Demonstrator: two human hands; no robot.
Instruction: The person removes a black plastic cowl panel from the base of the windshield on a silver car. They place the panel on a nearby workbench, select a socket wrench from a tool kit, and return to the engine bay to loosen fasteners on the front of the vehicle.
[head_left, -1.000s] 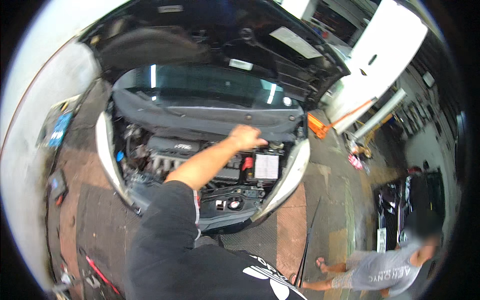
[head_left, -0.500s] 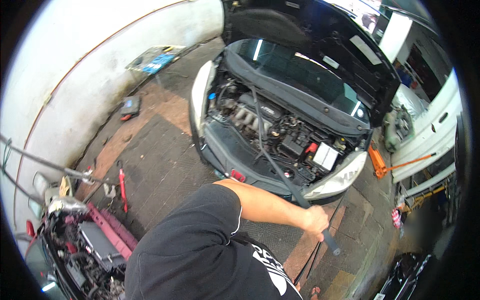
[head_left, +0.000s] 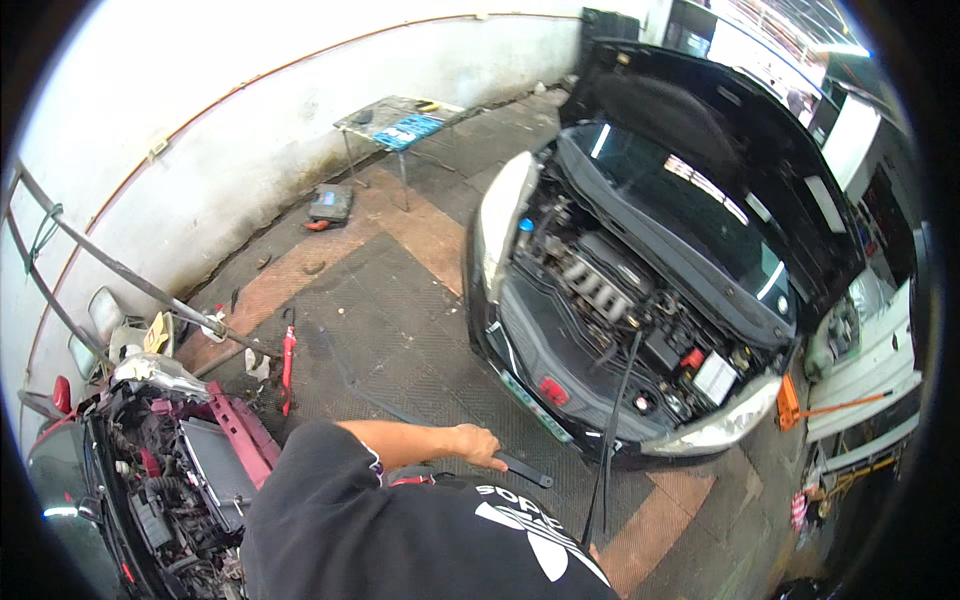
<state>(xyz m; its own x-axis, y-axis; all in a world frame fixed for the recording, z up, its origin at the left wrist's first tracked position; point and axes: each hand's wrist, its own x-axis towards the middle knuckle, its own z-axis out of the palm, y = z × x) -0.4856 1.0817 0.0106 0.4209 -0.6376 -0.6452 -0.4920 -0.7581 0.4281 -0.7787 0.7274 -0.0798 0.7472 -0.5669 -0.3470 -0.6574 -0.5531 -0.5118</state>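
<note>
My left hand [head_left: 478, 446] is closed around a black wiper arm [head_left: 524, 470]. Its thick end with a round hole sticks out to the right of my fist, and a long thin dark length trails off to the left over the floor. Only a sliver of my right hand [head_left: 596, 552] shows beside my shirt, its fingers mostly hidden. From it a long, narrow black strip [head_left: 615, 410], perhaps another wiper, rises in front of the bumper of a black car [head_left: 520, 400]. That car's hood [head_left: 720, 130] is raised over the bare engine bay [head_left: 610, 290].
Behind me on the left stands a second car [head_left: 160, 500] with its front opened up. A red tool [head_left: 289, 362], a dark case [head_left: 329, 205] and a low table [head_left: 372, 122] with a blue item lie along the wall side. An orange floor jack [head_left: 789, 403] is beyond the right headlight.
My left hand has swung left with the wiper arm, off the engine bay and over the floor. The strip from my right hand now stands more upright. My view has turned left.
</note>
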